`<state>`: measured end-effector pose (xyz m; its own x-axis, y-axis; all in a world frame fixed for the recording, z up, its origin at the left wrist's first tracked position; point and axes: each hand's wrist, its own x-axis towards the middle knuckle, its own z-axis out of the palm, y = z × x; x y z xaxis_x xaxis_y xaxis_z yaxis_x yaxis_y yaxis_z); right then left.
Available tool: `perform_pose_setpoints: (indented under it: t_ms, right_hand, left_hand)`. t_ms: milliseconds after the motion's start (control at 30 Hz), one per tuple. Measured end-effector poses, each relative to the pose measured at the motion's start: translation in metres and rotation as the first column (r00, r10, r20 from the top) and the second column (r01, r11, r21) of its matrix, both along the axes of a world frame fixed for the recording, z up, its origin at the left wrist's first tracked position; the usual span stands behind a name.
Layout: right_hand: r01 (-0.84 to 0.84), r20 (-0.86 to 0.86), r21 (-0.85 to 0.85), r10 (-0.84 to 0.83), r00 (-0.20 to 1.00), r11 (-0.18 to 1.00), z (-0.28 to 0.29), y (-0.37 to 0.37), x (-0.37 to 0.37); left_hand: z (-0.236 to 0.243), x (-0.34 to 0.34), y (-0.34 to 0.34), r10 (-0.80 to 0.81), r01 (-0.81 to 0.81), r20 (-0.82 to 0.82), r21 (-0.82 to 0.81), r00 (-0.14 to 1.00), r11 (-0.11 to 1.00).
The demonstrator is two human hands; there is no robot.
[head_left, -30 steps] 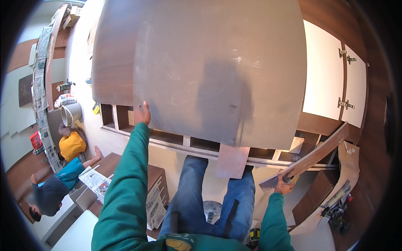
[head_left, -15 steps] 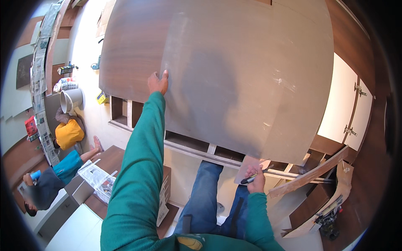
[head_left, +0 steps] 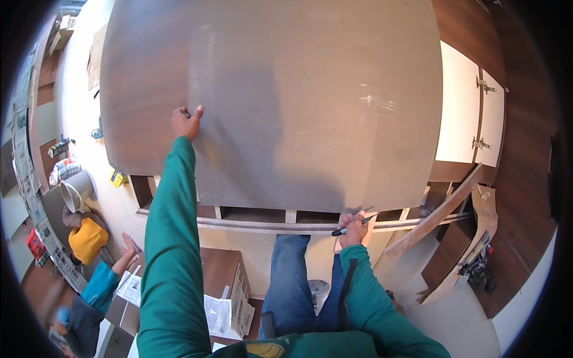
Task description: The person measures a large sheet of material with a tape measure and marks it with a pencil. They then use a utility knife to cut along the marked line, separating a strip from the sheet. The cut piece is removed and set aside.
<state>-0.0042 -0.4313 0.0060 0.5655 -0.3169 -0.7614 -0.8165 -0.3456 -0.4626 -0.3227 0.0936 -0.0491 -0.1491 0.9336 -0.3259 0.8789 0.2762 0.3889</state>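
A large board (head_left: 310, 107), brown on its left and grey over most of its face, lies across a low frame. My left hand (head_left: 187, 124) rests on it where brown meets grey, thumb held apart from the fingers and nothing seen in its grasp. At the board's near edge, my right hand (head_left: 355, 231) is closed around a black marker pen (head_left: 339, 231), its tip pointing right. A flat pinkish piece (head_left: 365, 231) lies by that hand, partly covered by it; whether the fingers also hold it I cannot tell.
Open compartments of the wooden frame (head_left: 268, 225) show below the board. At right, a curved wooden strip (head_left: 433, 215) leans near a white hinged door (head_left: 459, 101). Boxes (head_left: 224, 268) stand at lower left. Beyond are a bucket (head_left: 77, 190) and two people, one in yellow (head_left: 88, 240).
The view has shifted, so the board appears farther left. My right hand has moved up against the board's near edge with the marker pen. My left hand stays on the board.
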Motion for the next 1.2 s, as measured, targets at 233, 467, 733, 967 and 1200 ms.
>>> perform_pose_setpoints:
  t_ms: [233, 467, 733, 967, 1200]
  right_hand:
    - [0.115, -0.105, 0.129, -0.101, 0.989, 0.985, -0.001, -0.009, 0.008]
    - [0.262, -0.108, 0.214, -0.244, 0.964, 0.941, 0.01, 0.001, 0.003]
    - [0.301, -0.159, 0.337, -0.261, 0.952, 0.892, 0.025, -0.001, 0.032]
    - [0.187, -0.025, 0.451, -0.197, 0.98, 0.873, 0.022, -0.017, 0.033]
    - [0.104, 0.055, 0.475, -0.148, 0.988, 0.874, 0.001, -0.028, 0.055]
  left_hand:
    - [0.013, -0.004, 0.012, 0.073, -0.053, 0.149, -0.136, 0.986, 0.989]
    - [0.036, -0.009, 0.01, 0.186, -0.163, 0.393, -0.092, 0.9, 0.982]
    - [0.052, -0.009, 0.014, 0.232, -0.123, 0.556, -0.227, 0.798, 0.966]
    - [0.04, -0.022, 0.009, 0.234, -0.09, 0.61, -0.257, 0.757, 0.962]
    - [0.013, -0.054, -0.017, 0.197, -0.059, 0.661, -0.225, 0.724, 0.973]
